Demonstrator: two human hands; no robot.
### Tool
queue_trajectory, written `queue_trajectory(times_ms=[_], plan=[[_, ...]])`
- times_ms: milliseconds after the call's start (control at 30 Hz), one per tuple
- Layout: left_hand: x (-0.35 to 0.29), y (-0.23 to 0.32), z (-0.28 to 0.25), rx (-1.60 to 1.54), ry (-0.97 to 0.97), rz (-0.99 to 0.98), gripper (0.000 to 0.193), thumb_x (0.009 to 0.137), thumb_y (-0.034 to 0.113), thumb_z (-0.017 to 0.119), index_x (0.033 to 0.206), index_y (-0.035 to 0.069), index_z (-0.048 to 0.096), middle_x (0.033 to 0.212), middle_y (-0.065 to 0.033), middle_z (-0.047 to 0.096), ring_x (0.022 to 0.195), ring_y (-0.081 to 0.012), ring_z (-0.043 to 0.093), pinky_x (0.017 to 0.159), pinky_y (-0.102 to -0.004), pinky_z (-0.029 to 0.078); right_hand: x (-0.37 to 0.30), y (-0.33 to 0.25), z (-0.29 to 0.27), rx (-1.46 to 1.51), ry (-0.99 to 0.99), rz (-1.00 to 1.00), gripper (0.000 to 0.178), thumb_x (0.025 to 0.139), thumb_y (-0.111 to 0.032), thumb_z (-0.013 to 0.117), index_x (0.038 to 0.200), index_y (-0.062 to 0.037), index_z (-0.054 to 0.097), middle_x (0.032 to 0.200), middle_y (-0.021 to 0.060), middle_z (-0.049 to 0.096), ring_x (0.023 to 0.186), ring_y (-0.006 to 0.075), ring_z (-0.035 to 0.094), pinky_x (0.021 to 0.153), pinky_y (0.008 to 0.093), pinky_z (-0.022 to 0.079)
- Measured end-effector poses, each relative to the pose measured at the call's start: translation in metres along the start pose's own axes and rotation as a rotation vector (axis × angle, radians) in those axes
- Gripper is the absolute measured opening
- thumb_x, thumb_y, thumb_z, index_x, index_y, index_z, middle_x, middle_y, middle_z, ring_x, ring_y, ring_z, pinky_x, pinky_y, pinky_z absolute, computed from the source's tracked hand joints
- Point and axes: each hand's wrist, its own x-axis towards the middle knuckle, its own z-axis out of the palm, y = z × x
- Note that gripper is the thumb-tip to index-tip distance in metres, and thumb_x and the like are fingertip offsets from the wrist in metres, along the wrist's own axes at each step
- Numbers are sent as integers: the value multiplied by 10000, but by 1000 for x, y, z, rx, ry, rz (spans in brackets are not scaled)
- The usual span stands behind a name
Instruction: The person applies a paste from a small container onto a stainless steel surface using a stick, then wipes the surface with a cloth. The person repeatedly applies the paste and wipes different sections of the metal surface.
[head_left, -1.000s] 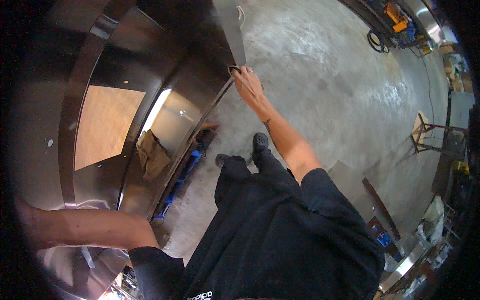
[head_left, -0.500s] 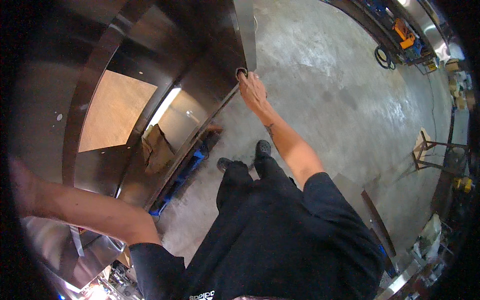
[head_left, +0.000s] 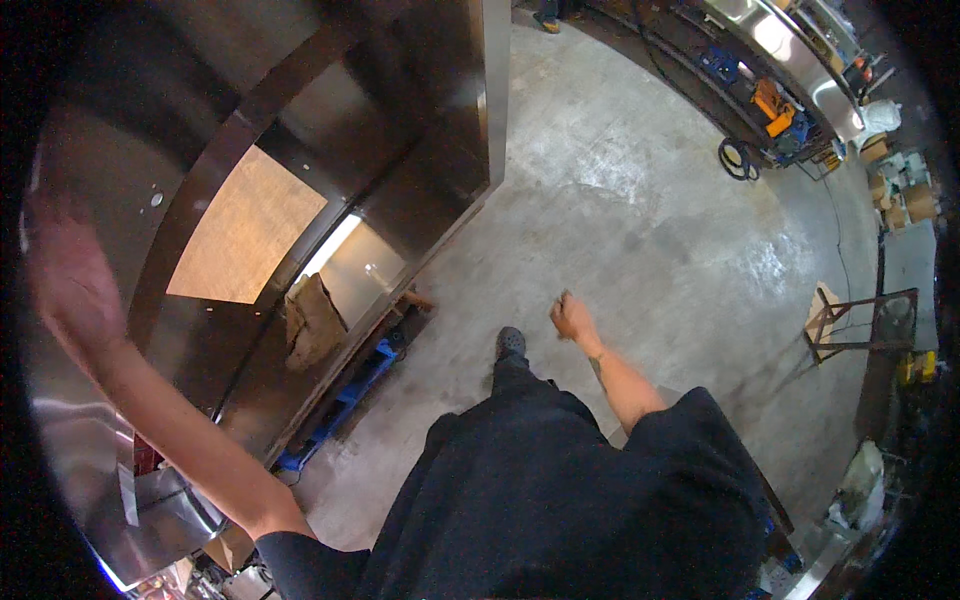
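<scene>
A large shiny dark metal cabinet fills the left side, its panels at an angle. Up against its far left part is my left hand, blurred and dim near the picture's rim, so its fingers do not show clearly. My right hand hangs above the concrete floor, apart from the cabinet, with its fingers curled in. Whatever it may hold is hidden. A tan plywood-coloured rectangle shows in the cabinet's surface. Below it lies a crumpled brown cloth beside a bright gap.
Under the cabinet's edge runs a blue metal frame. A workbench with orange and blue tools stands at the far right, a coiled black hose by it. A metal-framed stand is on the right, boxes behind.
My right hand has come away from the cabinet's edge, back toward my body. The left hand has shifted up along the left rim. My view has turned slightly and one foot has moved.
</scene>
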Motion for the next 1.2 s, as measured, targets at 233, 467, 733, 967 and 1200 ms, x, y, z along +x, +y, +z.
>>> queue_trajectory(times_ms=[233,467,733,967,1200], plan=[[-233,0,-49,60,27,-750,580,1140,380,568,1596,48,437,1471,-170,626,1291,-243,646,1147,-409,498,-114,-11,43,-308,80,96,339,1013,-332,642,1194,-52,700,1096,290,723,1071,486,708,834,618,553],[-440,15,-71,-142,55,-1130,480,1117,300,638,1493,26,519,1322,-167,720,1094,-211,723,1002,-355,569,-104,-68,102,-184,134,-142,419,1075,-345,622,1355,-36,663,1266,225,712,1155,375,694,965,489,551],[-455,15,-35,90,-389,-840,438,1109,238,635,1499,55,555,1434,-132,674,1281,-235,646,1096,-366,501,-197,-269,25,988,-472,-138,529,1067,-378,708,1461,-38,612,1293,71,702,1149,178,648,978,354,531],[-418,-34,44,-168,-543,-911,457,1083,302,698,1438,35,586,1340,-125,686,1228,-197,633,1055,-347,497,-200,-301,-46,969,-811,-319,644,957,-313,847,1472,-22,595,1350,74,695,1231,177,644,1047,352,516],[-367,-97,154,-93,-349,-1087,278,1080,284,711,1158,20,671,1001,-3,670,924,-88,596,847,-271,488,-120,-228,-37,1629,-713,92,645,970,-250,840,1500,-30,545,1402,93,669,1306,223,632,1081,399,539]])
